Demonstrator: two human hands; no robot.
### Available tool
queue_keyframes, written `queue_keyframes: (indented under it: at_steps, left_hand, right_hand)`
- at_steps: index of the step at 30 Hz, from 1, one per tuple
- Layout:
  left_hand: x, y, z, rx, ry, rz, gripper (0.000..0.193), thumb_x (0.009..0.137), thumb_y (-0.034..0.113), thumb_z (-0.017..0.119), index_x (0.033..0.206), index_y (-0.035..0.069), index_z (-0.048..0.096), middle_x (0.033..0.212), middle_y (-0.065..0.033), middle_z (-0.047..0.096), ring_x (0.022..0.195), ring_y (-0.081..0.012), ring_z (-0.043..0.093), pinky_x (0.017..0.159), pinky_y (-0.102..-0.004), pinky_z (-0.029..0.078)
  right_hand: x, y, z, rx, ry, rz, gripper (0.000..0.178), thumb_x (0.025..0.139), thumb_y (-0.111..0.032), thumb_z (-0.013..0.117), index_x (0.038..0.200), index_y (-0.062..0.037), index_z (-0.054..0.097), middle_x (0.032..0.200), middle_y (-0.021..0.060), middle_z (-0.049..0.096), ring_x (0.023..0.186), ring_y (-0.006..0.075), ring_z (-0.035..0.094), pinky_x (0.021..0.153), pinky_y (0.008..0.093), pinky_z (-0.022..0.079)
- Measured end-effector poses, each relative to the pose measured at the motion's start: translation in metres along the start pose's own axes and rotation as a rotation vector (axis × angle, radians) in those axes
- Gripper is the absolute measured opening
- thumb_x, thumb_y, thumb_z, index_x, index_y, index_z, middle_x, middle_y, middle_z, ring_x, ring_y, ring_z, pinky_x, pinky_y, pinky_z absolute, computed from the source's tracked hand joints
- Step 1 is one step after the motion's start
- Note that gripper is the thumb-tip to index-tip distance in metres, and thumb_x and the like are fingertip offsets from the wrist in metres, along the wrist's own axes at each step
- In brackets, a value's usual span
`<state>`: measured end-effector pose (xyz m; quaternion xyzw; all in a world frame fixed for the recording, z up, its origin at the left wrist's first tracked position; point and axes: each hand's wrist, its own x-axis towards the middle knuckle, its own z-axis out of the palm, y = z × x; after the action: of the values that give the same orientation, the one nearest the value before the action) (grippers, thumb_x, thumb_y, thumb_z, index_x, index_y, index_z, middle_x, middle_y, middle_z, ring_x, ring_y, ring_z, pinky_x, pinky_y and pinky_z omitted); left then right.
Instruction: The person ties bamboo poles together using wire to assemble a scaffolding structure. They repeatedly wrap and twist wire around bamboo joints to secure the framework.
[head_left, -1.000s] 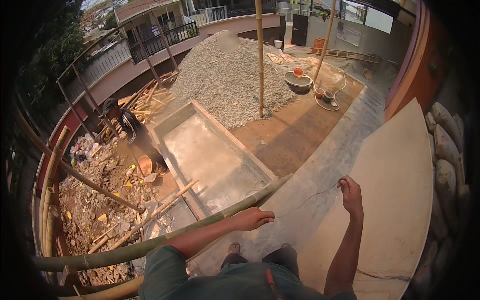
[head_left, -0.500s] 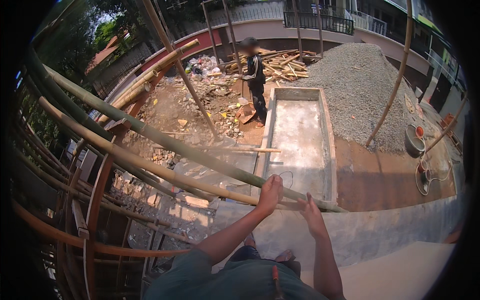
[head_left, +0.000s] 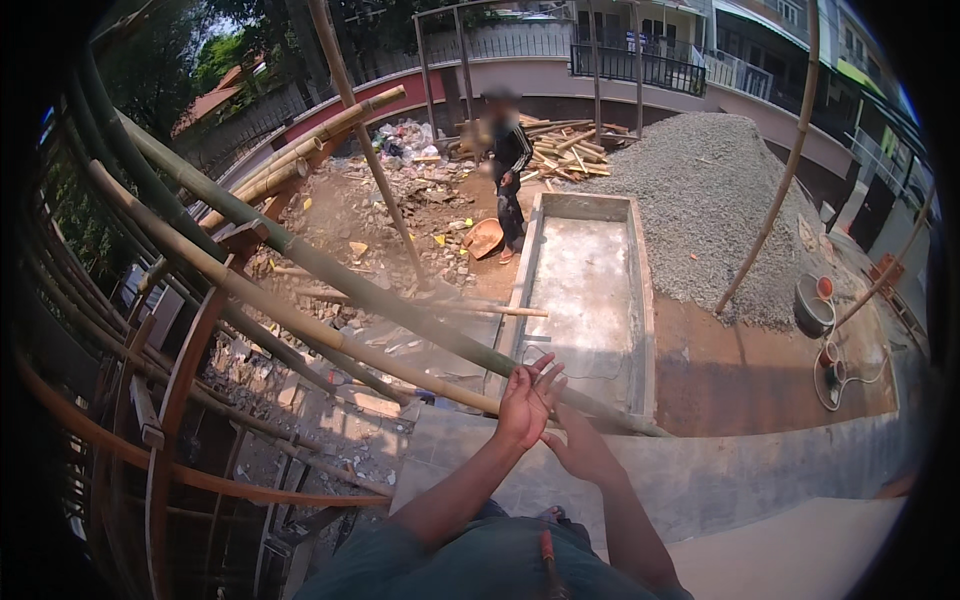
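A long green bamboo pole (head_left: pixel 380 297) slants down from the upper left to where my hands are, its blurred lower end showing beyond them. Just below it a tan bamboo pole (head_left: pixel 330 337) runs nearly parallel and ends by my left wrist. My left hand (head_left: pixel 524 408) is open at the green pole, palm turned up and fingers spread, not wrapped round it. Close by on the right, my right hand (head_left: pixel 585 448) is open and somewhat blurred, fingers stretched toward the pole and the left hand; whether it touches the pole I cannot tell.
Below lies a rectangular concrete basin (head_left: pixel 645 310). A gravel heap (head_left: pixel 700 200) rises behind it. A person (head_left: pixel 508 170) stands by an orange tub (head_left: pixel 484 238), near rubble (head_left: pixel 350 220) and stacked wood (head_left: pixel 565 150). Wooden scaffolding (head_left: pixel 180 400) fills the left; a bucket (head_left: pixel 812 305) sits right.
My left hand has turned palm up and its fingers have spread. My right hand has moved left and down, closer to it. The view has shifted slightly; the person has turned a little.
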<state>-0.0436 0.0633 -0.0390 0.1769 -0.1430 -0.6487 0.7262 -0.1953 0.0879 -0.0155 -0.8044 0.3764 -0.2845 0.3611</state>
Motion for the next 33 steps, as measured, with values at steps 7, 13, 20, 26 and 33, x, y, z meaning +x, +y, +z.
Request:
queue_keyframes:
  at_steps: [7, 13, 20, 26, 33]
  left_hand:
    - [0.018, 0.023, -0.003, -0.22, 0.031, -0.336, 0.032, 0.105, 0.03, 0.044, 0.092, 0.004, 0.057, 0.153, -0.0145, 0.038, 0.14, -0.0337, 0.039, 0.114, -0.051, 0.038]
    - [0.042, 0.027, -0.015, 0.331, 0.225, 0.086, 0.037, 0.104, 0.024, 0.046, 0.096, -0.006, 0.066, 0.159, -0.0047, 0.032, 0.143, -0.0271, 0.036, 0.114, -0.0439, 0.037]
    - [0.052, 0.098, 0.032, 1.526, -0.032, 0.98, 0.025, 0.097, 0.023, 0.062, 0.107, 0.006, 0.077, 0.161, -0.0116, 0.027, 0.147, -0.0285, 0.025, 0.115, -0.0406, 0.027]
    - [0.068, 0.118, 0.005, 1.252, 0.068, 0.885, 0.029, 0.101, 0.024, 0.057, 0.107, 0.002, 0.076, 0.159, -0.012, 0.03, 0.123, -0.0234, 0.051, 0.096, -0.0348, 0.046]
    - [0.066, 0.126, -0.045, -0.047, 0.129, -0.115, 0.047, 0.106, 0.04, 0.04, 0.126, 0.001, 0.055, 0.114, -0.0113, 0.062, 0.106, -0.0267, 0.062, 0.097, -0.0434, 0.054]
  right_hand:
    - [-0.027, 0.022, 0.009, 0.17, 0.133, 0.172, 0.026, 0.102, -0.021, 0.048, 0.097, -0.0025, 0.066, 0.081, 0.0153, 0.065, 0.076, 0.0244, 0.064, 0.075, 0.0353, 0.048]
    - [-0.041, 0.006, -0.006, 0.145, -0.003, 0.205, 0.027, 0.102, -0.022, 0.048, 0.092, -0.0019, 0.063, 0.08, 0.0149, 0.063, 0.077, 0.024, 0.063, 0.076, 0.0346, 0.048]
    - [-0.008, 0.002, -0.046, 0.394, 0.129, 0.234, 0.03, 0.102, -0.021, 0.05, 0.113, 0.0009, 0.067, 0.097, 0.0111, 0.069, 0.094, 0.0161, 0.061, 0.087, 0.0322, 0.047]
    - [0.008, -0.008, -0.048, 0.22, 0.148, 0.175, 0.027, 0.098, -0.016, 0.056, 0.119, -0.0023, 0.067, 0.106, 0.0169, 0.07, 0.093, 0.0236, 0.066, 0.085, 0.033, 0.049]
    - [0.02, -0.002, -0.04, 0.157, 0.048, 0.293, 0.026, 0.097, -0.015, 0.055, 0.116, -0.003, 0.067, 0.104, 0.0191, 0.07, 0.094, 0.0308, 0.066, 0.084, 0.0366, 0.05]
